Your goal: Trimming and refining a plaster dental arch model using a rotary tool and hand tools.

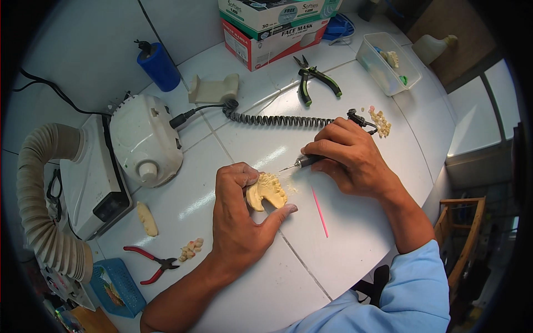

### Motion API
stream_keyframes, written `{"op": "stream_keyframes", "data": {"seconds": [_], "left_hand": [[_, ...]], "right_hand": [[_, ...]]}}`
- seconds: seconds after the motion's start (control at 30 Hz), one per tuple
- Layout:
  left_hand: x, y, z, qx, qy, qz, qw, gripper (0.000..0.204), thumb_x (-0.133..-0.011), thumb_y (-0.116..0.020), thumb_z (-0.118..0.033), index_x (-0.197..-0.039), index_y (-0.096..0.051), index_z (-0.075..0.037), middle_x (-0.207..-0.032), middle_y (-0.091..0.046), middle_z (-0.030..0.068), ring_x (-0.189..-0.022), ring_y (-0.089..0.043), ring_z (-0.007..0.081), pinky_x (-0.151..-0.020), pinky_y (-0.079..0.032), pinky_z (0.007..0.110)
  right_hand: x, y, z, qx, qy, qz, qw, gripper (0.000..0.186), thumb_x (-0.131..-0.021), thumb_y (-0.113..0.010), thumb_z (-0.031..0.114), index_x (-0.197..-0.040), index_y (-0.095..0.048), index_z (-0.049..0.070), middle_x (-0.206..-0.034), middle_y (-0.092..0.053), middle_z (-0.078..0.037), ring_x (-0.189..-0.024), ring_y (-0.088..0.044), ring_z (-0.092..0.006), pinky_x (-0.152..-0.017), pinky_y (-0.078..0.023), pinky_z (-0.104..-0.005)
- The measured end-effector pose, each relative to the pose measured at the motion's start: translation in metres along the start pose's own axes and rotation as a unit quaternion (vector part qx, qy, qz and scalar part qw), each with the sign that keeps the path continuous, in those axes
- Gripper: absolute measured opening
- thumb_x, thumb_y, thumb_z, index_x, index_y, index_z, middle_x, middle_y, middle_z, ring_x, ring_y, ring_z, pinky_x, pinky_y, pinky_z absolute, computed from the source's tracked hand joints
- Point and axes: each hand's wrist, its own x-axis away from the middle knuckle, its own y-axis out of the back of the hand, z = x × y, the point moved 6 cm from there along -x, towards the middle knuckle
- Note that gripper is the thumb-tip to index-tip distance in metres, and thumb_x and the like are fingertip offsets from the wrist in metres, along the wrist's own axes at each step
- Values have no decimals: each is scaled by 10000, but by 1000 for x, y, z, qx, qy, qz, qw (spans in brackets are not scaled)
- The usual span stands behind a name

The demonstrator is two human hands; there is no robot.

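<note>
My left hand (239, 211) is closed around a yellow plaster dental model (265, 191), thumb at its near side and fingers at its far edge. The horseshoe-shaped model shows a row of teeth. In my right hand (352, 158) is a dark rotary handpiece (308, 160), gripped like a pen. Its thin metal bur points left toward the model, a short gap away from it. Pale dust lies on the white tiled table beside the model. A thin pink stick (319, 212) rests on the tiles below my right hand.
A coiled black cord (283, 120) links the handpiece to a white control box (145, 139). Left stands a ribbed suction hose (41, 177). Red pliers (155, 263), green-black pliers (312, 80), a blue basket (125, 288), a clear plastic tub (388, 41) and mask boxes (272, 44) surround the work.
</note>
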Motion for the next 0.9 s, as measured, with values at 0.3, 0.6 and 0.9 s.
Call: {"op": "stream_keyframes", "data": {"seconds": [0.3,0.6,0.9], "left_hand": [[0,0,1,9,-1,-1,1000,789,-837,-1024,-142,-1332,-418,-40,-1326,-517,203,-1250,-665,311,-1078,-586,441],[-1,0,1,4,2,1,1000,792,-832,-1030,-150,-1326,-422,-37,-1317,-527,198,-1242,-672,298,-1066,-592,429],[-1,0,2,10,8,2,1000,789,-836,-1027,-145,-1328,-420,-40,-1301,-551,199,-1222,-681,292,-1060,-594,423]], "right_hand": [[-1,-1,7,-6,1,8,1000,315,-822,-925,107,-1110,-798,121,-1008,-687,-47,-965,-639,-273,-843,-515,-416],[0,-2,9,5,6,9,1000,327,-823,-926,119,-1123,-795,125,-1009,-689,-41,-961,-636,-272,-842,-514,-421],[-1,-2,9,3,9,4,1000,321,-830,-924,125,-1123,-794,129,-1003,-682,-35,-937,-619,-271,-835,-513,-422]]}}
